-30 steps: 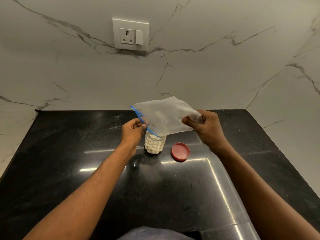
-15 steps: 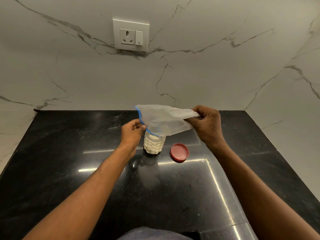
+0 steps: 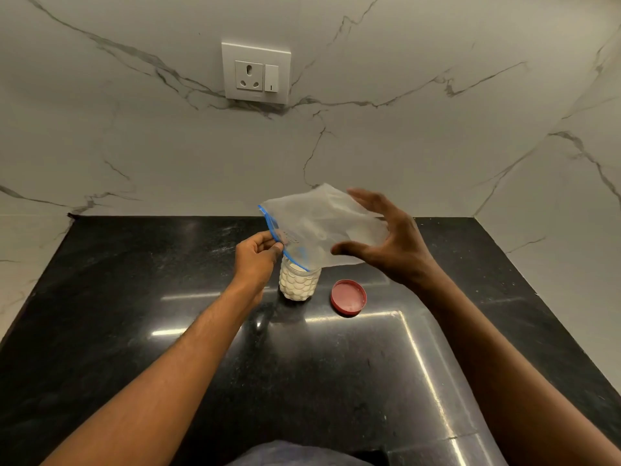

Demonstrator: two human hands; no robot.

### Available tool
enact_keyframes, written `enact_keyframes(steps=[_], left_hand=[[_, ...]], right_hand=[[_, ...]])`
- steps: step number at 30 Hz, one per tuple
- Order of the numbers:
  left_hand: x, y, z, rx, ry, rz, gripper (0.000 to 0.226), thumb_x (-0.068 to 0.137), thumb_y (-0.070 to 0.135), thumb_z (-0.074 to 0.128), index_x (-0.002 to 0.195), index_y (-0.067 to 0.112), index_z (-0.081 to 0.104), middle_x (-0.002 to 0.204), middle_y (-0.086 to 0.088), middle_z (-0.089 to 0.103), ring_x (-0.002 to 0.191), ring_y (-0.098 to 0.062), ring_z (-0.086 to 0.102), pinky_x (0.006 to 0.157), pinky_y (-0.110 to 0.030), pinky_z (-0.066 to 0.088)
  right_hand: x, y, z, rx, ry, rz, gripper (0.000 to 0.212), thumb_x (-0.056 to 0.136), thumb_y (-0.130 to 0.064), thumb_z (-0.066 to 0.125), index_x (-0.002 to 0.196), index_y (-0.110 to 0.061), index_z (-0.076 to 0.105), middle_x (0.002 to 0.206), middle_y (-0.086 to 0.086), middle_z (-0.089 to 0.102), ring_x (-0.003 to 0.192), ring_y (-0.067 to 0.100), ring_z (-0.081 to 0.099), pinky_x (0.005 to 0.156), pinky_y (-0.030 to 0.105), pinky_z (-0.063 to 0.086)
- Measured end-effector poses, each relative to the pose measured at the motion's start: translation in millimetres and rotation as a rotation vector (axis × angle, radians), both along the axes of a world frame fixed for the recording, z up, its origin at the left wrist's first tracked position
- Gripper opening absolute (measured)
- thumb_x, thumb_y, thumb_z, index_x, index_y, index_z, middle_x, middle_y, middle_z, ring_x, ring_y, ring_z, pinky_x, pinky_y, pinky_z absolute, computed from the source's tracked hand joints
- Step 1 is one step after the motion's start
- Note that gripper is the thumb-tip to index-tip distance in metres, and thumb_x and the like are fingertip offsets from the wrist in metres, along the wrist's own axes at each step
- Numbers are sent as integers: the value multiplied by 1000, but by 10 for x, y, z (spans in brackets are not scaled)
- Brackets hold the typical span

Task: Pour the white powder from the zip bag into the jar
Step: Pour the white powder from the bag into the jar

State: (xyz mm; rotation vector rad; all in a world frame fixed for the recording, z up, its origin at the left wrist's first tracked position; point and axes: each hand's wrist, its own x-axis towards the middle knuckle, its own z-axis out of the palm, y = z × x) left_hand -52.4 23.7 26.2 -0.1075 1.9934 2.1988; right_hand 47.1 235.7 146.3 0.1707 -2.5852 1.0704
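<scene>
A clear zip bag (image 3: 319, 227) with a blue zip edge is tilted mouth-down over a small textured jar (image 3: 298, 283), which holds white powder and stands on the black counter (image 3: 134, 280). My left hand (image 3: 257, 257) pinches the bag's blue zip edge just left of the jar's mouth. My right hand (image 3: 391, 240) is at the bag's raised far end with fingers spread and straight, no longer pinching it; whether it touches the bag I cannot tell. The bag looks nearly empty.
A red jar lid (image 3: 348, 296) lies on the counter just right of the jar. Marble walls enclose the counter at the back and right. A white socket plate (image 3: 256, 73) is on the back wall.
My right hand has let go of the bag's far end and spread its fingers. The bag has flattened out and risen a little. My left hand keeps its pinch.
</scene>
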Motion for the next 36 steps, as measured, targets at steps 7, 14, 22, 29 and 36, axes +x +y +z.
enact_keyframes(steps=[7,14,22,29,36], left_hand=[[50,14,34,-16,69,-18,29,99,0,66,125,11,71,108,4,76,98,-3,71,78,-16,60],[55,-14,15,-10,94,-25,25,98,3,69,120,14,74,104,8,76,95,1,71,73,-10,58],[50,-1,16,-5,82,-30,27,97,3,70,105,28,75,102,11,77,89,5,75,72,-11,58],[25,-2,20,-3,45,-4,24,96,4,70,115,17,75,102,9,78,88,4,74,74,-13,60],[44,-10,62,21,13,23,28,96,-4,67,104,22,74,98,7,76,88,1,70,71,-11,59]], right_hand=[[-103,-165,146,-1,248,-149,21,90,7,68,102,-5,81,98,2,80,93,14,76,86,40,62],[-139,-97,128,-79,278,-220,17,91,-21,80,83,-7,75,70,10,73,59,32,65,51,45,55],[-138,-56,87,-90,270,-192,10,91,-12,80,84,-5,78,77,8,78,69,27,74,62,44,61],[-182,6,79,-147,164,-132,28,101,-13,65,127,-22,72,120,-4,76,114,13,71,95,52,59],[-76,192,-84,-121,-255,-195,70,76,-33,92,136,-21,58,128,3,67,115,23,66,95,44,60]])
